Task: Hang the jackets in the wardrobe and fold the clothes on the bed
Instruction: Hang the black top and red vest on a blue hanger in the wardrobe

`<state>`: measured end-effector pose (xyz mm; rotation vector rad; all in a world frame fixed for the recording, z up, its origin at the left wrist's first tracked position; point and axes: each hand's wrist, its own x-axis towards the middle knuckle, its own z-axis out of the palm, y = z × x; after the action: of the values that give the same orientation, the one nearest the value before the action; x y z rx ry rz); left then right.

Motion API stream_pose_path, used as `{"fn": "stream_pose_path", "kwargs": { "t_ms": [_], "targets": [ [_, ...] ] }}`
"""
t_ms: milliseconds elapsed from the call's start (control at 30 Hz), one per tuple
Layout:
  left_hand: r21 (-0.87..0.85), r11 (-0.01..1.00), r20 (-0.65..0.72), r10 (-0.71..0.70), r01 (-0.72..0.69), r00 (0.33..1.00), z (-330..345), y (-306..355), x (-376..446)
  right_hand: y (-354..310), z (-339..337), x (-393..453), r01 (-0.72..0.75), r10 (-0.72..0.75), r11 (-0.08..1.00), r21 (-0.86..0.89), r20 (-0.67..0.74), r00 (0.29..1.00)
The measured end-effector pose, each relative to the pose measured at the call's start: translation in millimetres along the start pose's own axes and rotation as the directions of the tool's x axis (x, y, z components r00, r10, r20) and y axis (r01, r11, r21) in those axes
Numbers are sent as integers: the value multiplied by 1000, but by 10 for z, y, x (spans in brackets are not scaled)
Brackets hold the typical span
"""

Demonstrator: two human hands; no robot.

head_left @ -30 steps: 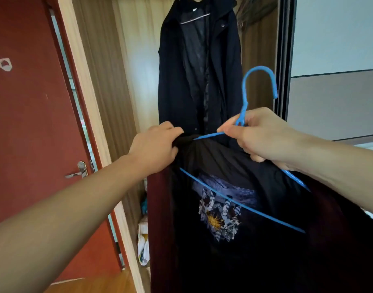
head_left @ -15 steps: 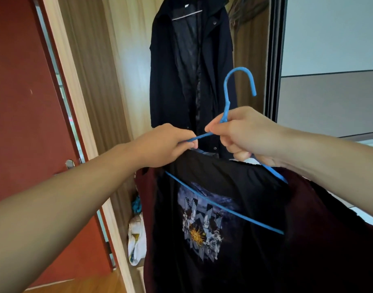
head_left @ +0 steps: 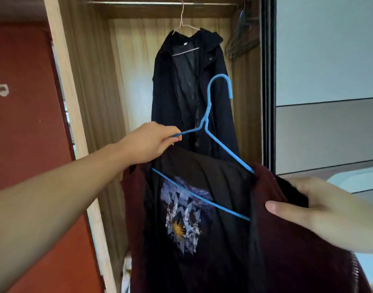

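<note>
The wardrobe (head_left: 90, 81) stands open, and everything here sits in front of it or inside it. Up at its top runs a metal rail (head_left: 160, 3). A dark jacket (head_left: 181, 92) hangs from that rail on a thin pale hanger (head_left: 182, 20), right in the middle of the wardrobe. In the wardrobe's top right corner a bunch of spare hangers (head_left: 240, 39) hangs in a clump.

In front of the wardrobe, lower down, a person holds up a dark red jacket (head_left: 287, 250) with a black lining. A picture (head_left: 183, 216) with a yellow sun is printed on the lining. A blue hanger (head_left: 211, 115) is tucked inside this jacket. Its hook points up, well below the rail and in front of the dark jacket. Its bottom bar crosses the lining at a slant.

The left hand (head_left: 148, 142) pinches the left arm of the blue hanger, and its fingers are curled tight around the wire and the jacket's edge. The right hand (head_left: 320, 210) grips the red jacket's right shoulder, thumb on the front and fingers wrapped behind the cloth.

To the left of the wardrobe is a red door (head_left: 23, 134). To the right of the wardrobe is a grey sliding panel (head_left: 329, 81)
</note>
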<state>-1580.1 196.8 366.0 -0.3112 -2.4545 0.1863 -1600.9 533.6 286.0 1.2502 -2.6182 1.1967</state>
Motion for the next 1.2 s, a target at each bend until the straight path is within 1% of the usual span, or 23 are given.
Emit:
{"fn": "stream_pose_path", "kwargs": {
  "t_ms": [33,100,167,233,267,333,367,400,500,567,600,667,700,733,767,800,867,933,1000,1100,1200],
  "targets": [
    [-10,1000,-24,-6,6,1000,-10,-45,26,20,-2,46,41,-39,996,73,-23,999],
    [-8,999,-74,-50,49,996,-17,-145,55,-37,-37,165,66,-54,967,245,-56,997],
    [3,990,-132,-139,141,981,-32,-242,79,-150,-97,326,93,-68,889,449,-72,995],
    [-18,968,-211,-248,249,946,-84,-309,136,-324,-151,508,108,-75,821,561,-82,994],
    [-63,952,-252,-307,301,918,-126,-320,177,-402,-180,625,115,-74,780,615,-92,993],
    [-243,901,-323,-425,360,846,-228,-273,252,-582,-259,885,133,-61,734,666,-130,990],
    [-345,870,-339,-466,353,817,-285,-219,275,-683,-303,1022,146,-54,729,669,-157,986],
    [-420,847,-349,-482,326,804,-352,-147,289,-781,-351,1162,160,-49,726,668,-182,982],
    [-539,813,-384,-468,218,796,-604,117,292,-1112,-515,1624,209,-21,695,688,-271,962],
    [-576,798,-405,-467,178,786,-724,256,256,-1360,-610,1963,227,12,670,707,-315,949],
    [-583,796,-406,-457,160,791,-740,302,239,-1493,-656,2131,247,13,659,710,-339,941],
    [-604,786,-365,-424,136,829,-689,385,216,-1769,-719,2431,306,-8,644,701,-393,919],
    [-579,802,-352,-404,143,844,-639,396,218,-1911,-732,2558,337,-25,640,691,-420,907],
    [-524,835,-360,-395,167,845,-590,370,231,-2043,-735,2681,366,-41,638,678,-445,895],
    [-455,864,-383,-407,215,829,-551,300,262,-2166,-729,2791,393,-57,638,662,-469,881],
    [-390,878,-415,-436,277,799,-520,191,307,-2273,-715,2898,419,-70,642,642,-495,866],
    [-324,866,-461,-497,382,735,-452,-76,429,-2427,-671,3102,468,-93,642,607,-545,834],
    [-281,850,-478,-526,445,703,-344,-361,571,-2516,-611,3304,499,-106,648,575,-581,807],
    [-230,854,-496,-515,466,699,-248,-662,714,-2569,-563,3524,515,-111,677,527,-618,779],
    [-232,853,-528,-514,468,676,-133,-1097,866,-2599,-522,3876,527,-109,704,477,-660,743],
    [-243,830,-493,-551,502,673,122,-1430,1014,-2590,-513,4216,527,-103,732,432,-694,713]
  ]
}}
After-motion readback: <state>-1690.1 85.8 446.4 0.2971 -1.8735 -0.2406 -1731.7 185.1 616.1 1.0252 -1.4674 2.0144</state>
